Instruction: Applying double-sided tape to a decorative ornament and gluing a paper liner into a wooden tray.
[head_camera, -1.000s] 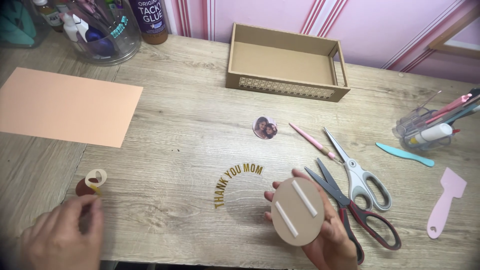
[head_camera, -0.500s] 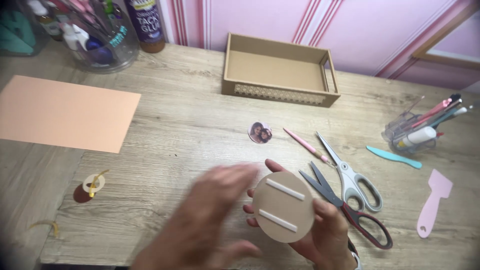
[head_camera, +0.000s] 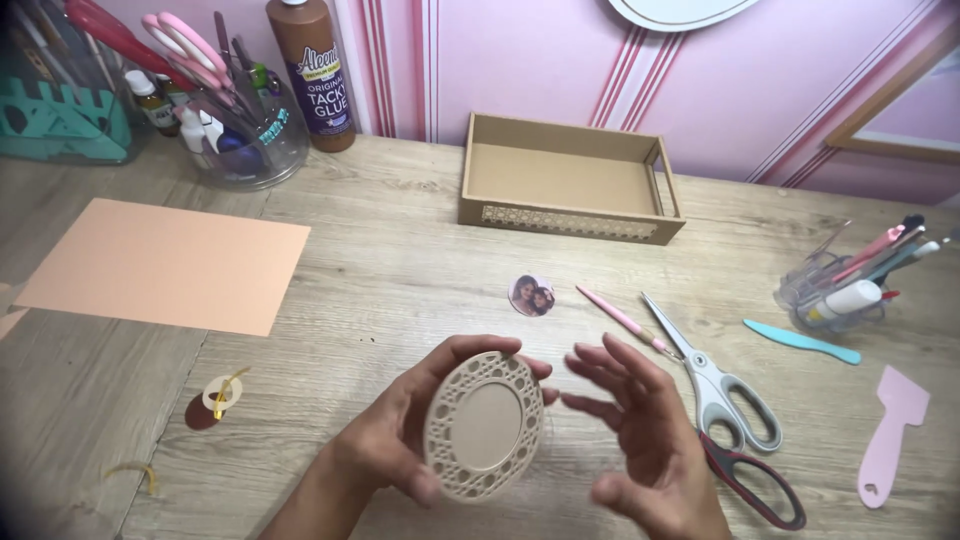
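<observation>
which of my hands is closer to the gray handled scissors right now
Right. Your right hand is open just left of the gray-handled scissors, close to them but not touching. Your left hand is farther left, holding the oval frame.

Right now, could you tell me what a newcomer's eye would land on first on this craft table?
First, the oval lattice frame held up by the left hand, with the right hand open beside it. Then the open cardboard tray at the back, and the peach paper sheet lying on the left.
</observation>
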